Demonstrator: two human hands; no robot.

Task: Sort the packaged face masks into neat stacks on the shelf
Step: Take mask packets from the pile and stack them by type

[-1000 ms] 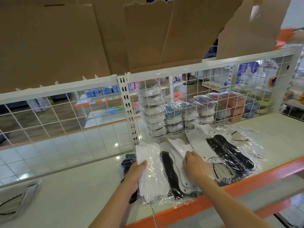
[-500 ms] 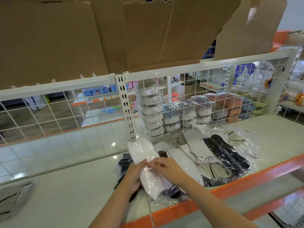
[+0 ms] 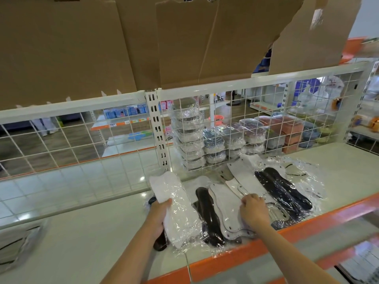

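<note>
Item: white packaged mask (image 3: 176,208), on the shelf (image 3: 82,242) at the pile's left edge, gripped by my left hand (image 3: 160,214). Right hand (image 3: 253,212) curls onto white masks (image 3: 227,203) mid-pile. I judge them light, floppy, slick-wrapped; best pinched at the long edge.

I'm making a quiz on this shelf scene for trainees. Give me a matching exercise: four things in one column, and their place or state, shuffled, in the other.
Things:
1. left hand
2. right hand
3. cardboard sheets
4. wrapped bowls

Places or states:
A. behind the wire grid
B. holds a white packaged mask
C. hang above the shelf
D. rests on the flat white masks

Pairs: 1-B, 2-D, 3-C, 4-A
</note>
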